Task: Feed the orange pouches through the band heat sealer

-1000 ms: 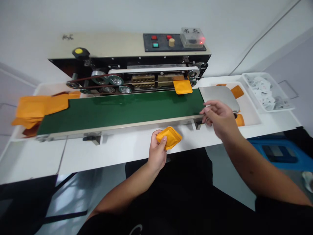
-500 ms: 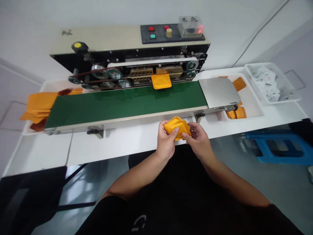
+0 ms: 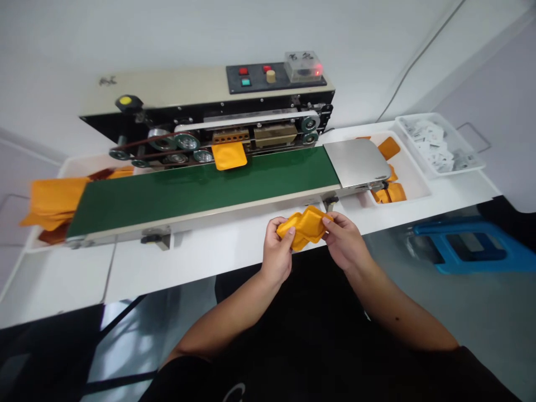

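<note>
On my feed, both hands grip one crumpled orange pouch out over the white worktop, just in front of the conveyor's near edge. The left hand pinches its left end between thumb and fingers, and the right hand pinches its right end the same way. Beyond them, a second orange pouch lies at the far edge of the green conveyor belt, against the band sealer. To the right, more orange pouches sit in a white tray beside a steel plate.
</note>
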A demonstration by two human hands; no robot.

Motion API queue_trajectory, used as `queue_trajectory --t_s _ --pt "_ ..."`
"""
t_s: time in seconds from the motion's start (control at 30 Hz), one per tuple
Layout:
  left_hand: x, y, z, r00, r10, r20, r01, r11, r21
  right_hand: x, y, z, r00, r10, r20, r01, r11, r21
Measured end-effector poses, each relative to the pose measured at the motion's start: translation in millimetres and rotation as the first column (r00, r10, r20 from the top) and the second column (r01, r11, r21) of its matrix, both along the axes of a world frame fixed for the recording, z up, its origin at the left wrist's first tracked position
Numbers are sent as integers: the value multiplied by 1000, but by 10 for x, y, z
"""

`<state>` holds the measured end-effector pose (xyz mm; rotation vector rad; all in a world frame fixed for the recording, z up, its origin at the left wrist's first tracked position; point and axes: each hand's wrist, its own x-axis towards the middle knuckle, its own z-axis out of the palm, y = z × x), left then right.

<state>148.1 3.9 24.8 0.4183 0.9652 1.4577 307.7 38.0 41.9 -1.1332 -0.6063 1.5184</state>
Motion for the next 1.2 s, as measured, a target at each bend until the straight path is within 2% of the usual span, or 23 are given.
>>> queue_trajectory --t_s 0.13,0.3,0.5,0.67,0.8,0.97,1.2 --pt "-5 -12 2 1000 -5 0 5 1000 5 103 60 64 998 -56 18 56 998 9" --pt "-39 -4 -29 1000 -5 -15 5 1000 -2 317 260 187 993 14 116 -14 1000 3" --pt "-79 -10 -72 1000 4 -23 -4 1000 -18 551 726 490 987 119 110 -115 993 -41" --pt "-130 -19 -99 1000 9 -27 -9 999 -34 596 1167 711 969 155 191 -171 983 66" --pt "-181 -11 -115 999 22 -43 -23 999 -37 568 1553 728 970 95 226 -126 984 125" --pt "-217 2 -119 999 35 -40 -37 998 -42 516 1944 643 952 15 307 -36 997 65" --pt "-231 28 -118 998 37 -44 -39 998 -49 354 2126 642 932 7 362 -19 999 30"
